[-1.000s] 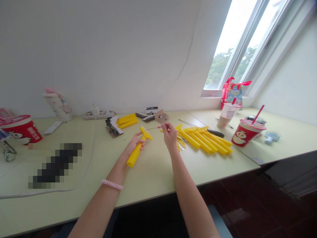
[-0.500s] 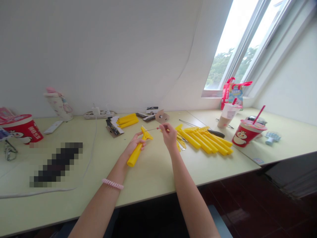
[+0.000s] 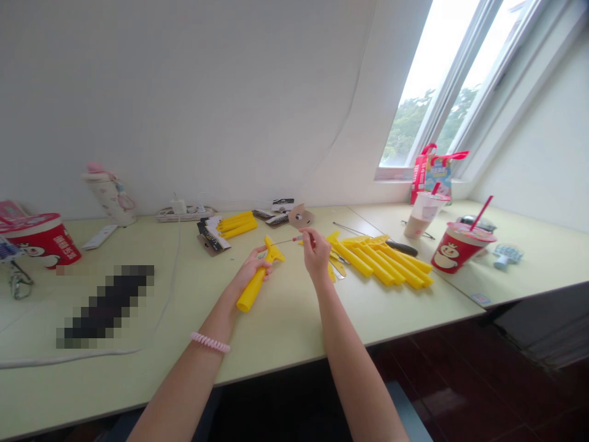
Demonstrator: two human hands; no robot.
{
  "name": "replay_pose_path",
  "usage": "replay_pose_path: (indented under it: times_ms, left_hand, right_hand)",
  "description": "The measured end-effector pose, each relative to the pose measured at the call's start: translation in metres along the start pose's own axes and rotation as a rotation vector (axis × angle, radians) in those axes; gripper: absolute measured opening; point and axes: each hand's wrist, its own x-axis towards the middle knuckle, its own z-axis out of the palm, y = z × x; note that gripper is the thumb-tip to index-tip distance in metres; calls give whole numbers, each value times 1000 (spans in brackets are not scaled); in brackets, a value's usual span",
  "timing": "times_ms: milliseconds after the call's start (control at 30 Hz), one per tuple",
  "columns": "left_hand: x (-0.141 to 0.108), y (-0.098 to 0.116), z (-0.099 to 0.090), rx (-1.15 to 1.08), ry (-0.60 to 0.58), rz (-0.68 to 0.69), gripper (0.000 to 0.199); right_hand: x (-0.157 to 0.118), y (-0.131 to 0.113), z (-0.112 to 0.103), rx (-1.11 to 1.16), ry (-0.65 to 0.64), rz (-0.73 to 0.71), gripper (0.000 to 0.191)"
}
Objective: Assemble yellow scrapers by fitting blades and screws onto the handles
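Note:
My left hand point(image 3: 253, 270) is wrapped round a yellow plastic scraper handle point(image 3: 250, 293), whose wider head points away from me. In my right hand point(image 3: 316, 253) a small screwdriver point(image 3: 296, 238) is pinched near its reddish end. Its thin shaft runs left to the head of the scraper handle; whether the tip sits in a screw is too small to tell. Just right of my right hand lies a row of several similar yellow scraper handles point(image 3: 377, 264). Flat yellow and metallic pieces point(image 3: 338, 267) lie partly behind that hand.
A black-handled screwdriver point(image 3: 401, 247) lies behind the row. Further back are yellow tubes point(image 3: 237, 224), black packaging point(image 3: 213, 236) and a brown card point(image 3: 301, 216). Red cups point(image 3: 460, 248) stand at the right, with one more at the far left. A white cable point(image 3: 172, 276) crosses the left side.
My right hand has shifted slightly to the right, and more of the small screwdriver's reddish handle shows. My left hand and the scraper handle are almost unmoved.

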Motion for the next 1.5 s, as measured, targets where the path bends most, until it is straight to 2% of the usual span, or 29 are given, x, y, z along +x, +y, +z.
replay_pose_path:
  times_ms: [100,167,333,467,633,733,833,1000,1167,1333,1500]
  left_hand:
    - [-1,0,1,1,-7,7,62]
    - [-2,1,2,9,-13,4,61]
    - [-3,2,2,-12,12,11,62]
    - [-3,2,2,-24,19,12,63]
    - [-2,1,1,-10,-3,16,61]
    - [-2,1,2,-14,-7,13,60]
    - [-2,2,2,-43,21,13,62]
    - [0,1,0,-47,3,10,63]
    - [0,0,-2,-35,2,6,63]
    - [-2,2,1,-20,18,17,63]
    - [-4,4,5,-3,10,8,63]
  right_hand:
    - [-1,2,0,-8,35,103,27]
    - [-2,5,0,-26,7,131,28]
    - [-3,8,1,-20,-103,86,32]
    - [0,5,1,0,-82,1,31]
    - [-1,3,1,-42,-20,101,25]
    - [-3,6,2,-24,-64,133,29]
    - [-4,8,2,23,-120,93,28]
    - [-2,6,1,-2,-85,14,26]
    - [-2,3,1,-36,-47,98,22]
    - [-4,6,3,25,-112,101,17]
    - [-3,7,3,49,-17,66,8]
